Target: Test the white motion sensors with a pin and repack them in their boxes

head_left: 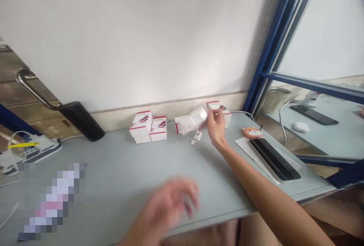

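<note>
My right hand is closed at the far side of the table, fingertips pinching the end of a clear plastic bag with a white plastic device in it. A white box with red trim lies partly hidden behind the bag. Below it, a small white plastic part and smaller white bits rest on the tabletop. Another white and red box stands behind my right hand. Nearer the front edge, my left hand is blurred by motion above the table. Its fingers are curved and apart, with nothing visible in them.
Several white and red boxes stand by the wall. A black cylinder and a power strip are left. On the right are a dark-screened phone, paper, an orange animal-faced item and a blue frame.
</note>
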Tool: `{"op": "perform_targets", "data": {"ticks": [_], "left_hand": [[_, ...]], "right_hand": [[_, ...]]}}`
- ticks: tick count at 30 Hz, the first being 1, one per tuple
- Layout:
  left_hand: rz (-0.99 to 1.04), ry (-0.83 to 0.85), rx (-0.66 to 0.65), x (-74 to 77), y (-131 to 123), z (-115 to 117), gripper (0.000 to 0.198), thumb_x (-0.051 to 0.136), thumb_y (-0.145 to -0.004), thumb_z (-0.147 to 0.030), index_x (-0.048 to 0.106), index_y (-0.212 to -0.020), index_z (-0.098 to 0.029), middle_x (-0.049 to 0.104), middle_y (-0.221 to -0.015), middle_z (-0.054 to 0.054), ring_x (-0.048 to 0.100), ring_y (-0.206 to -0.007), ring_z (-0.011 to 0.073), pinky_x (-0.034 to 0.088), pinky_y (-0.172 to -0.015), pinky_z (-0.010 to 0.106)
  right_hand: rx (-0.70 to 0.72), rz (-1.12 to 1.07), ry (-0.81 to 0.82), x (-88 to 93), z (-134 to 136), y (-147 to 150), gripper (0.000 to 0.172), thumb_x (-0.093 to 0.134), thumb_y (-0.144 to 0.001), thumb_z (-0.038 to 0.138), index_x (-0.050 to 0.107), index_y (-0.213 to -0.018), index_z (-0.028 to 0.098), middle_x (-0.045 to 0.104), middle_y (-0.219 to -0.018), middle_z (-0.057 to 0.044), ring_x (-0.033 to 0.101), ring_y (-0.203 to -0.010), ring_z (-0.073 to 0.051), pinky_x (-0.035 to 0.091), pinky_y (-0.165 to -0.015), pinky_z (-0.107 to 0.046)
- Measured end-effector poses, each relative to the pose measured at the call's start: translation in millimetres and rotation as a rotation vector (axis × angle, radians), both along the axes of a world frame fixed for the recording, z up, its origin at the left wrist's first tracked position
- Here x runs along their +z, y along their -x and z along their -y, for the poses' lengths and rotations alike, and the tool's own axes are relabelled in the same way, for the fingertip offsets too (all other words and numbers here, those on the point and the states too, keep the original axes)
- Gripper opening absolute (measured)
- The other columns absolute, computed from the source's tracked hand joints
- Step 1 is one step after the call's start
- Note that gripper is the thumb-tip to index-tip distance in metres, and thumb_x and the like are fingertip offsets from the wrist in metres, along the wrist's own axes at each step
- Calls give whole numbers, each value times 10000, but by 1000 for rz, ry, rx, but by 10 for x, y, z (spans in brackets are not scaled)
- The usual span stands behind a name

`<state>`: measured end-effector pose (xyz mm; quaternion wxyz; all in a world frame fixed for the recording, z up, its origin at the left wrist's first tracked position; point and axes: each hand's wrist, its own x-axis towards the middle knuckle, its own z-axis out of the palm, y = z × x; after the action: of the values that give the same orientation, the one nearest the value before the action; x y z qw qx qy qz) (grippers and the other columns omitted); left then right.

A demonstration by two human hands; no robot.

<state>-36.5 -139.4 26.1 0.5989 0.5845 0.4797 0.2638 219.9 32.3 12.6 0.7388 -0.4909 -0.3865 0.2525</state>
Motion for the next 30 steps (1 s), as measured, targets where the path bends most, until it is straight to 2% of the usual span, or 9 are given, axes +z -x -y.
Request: {"op": "perform_targets", "data": {"ticks": [2,4,6,9,14,16,19,24,30], "left_hand": [[100,-91,130,70,-267,-497,436,539,-1052,-530,536,-1457,-370,554,-1545,65,618,-1284,234,503,-1116,423],[304,-110,243,73,-488,-913,593,693,-973,-507,496,-1498,-314,605,-1475,110,667,-1214,255,505,-1085,433],[409,-100,95,16,-620,-1199,589,755,-937,-442,556,-1445,-221,649,-1415,158,710,-1116,271,548,-972,418],[553,22,27,-122,-640,-1417,483,753,-941,-366,639,-1361,-156,692,-1367,167,727,-1075,261,558,-931,387],[701,238,83,-270,-486,-1512,377,726,-963,-363,725,-1263,-135,777,-1187,125,730,-866,192,580,-835,326],[711,267,87,-286,-456,-1511,374,718,-968,-399,741,-1238,-141,790,-1110,108,716,-787,178,575,-767,312],[675,278,72,-289,-449,-1506,401,717,-967,-419,750,-1219,-109,794,-1057,119,728,-808,200,574,-784,323],[718,287,17,-265,-449,-1522,470,676,-993,-438,697,-1339,-121,785,-1173,144,761,-892,241,575,-825,338],[706,393,-174,-269,-489,-1403,651,555,-1021,-591,618,-1429,-88,746,-1286,225,788,-973,306,592,-858,377]], "right_hand": [[67,-16,38,-1,1,35,210,542,-943,459,456,-943,268,547,-658,69,552,-487,-152,495,-477,-291],[121,-11,67,3,13,64,223,552,-939,470,465,-930,265,514,-605,80,549,-473,-158,493,-460,-291],[167,20,77,15,41,82,244,544,-959,499,501,-977,259,504,-591,80,546,-471,-164,486,-449,-294],[249,113,67,51,106,99,316,516,-998,557,567,-1093,260,563,-653,56,560,-492,-168,485,-467,-304],[391,333,93,95,207,132,342,542,-1007,587,614,-980,254,616,-700,40,591,-560,-157,468,-541,-291],[372,436,100,77,218,140,367,494,-1036,578,574,-895,248,565,-659,49,549,-569,-145,427,-554,-279],[353,532,92,21,204,146,442,501,-1039,556,472,-738,235,464,-624,52,447,-592,-130,355,-566,-271],[373,477,95,16,184,163,443,517,-1027,585,525,-768,226,467,-632,51,425,-590,-127,348,-561,-271],[247,349,28,155,207,128,440,579,-991,614,599,-796,220,515,-649,33,453,-585,-136,361,-545,-280]]}}
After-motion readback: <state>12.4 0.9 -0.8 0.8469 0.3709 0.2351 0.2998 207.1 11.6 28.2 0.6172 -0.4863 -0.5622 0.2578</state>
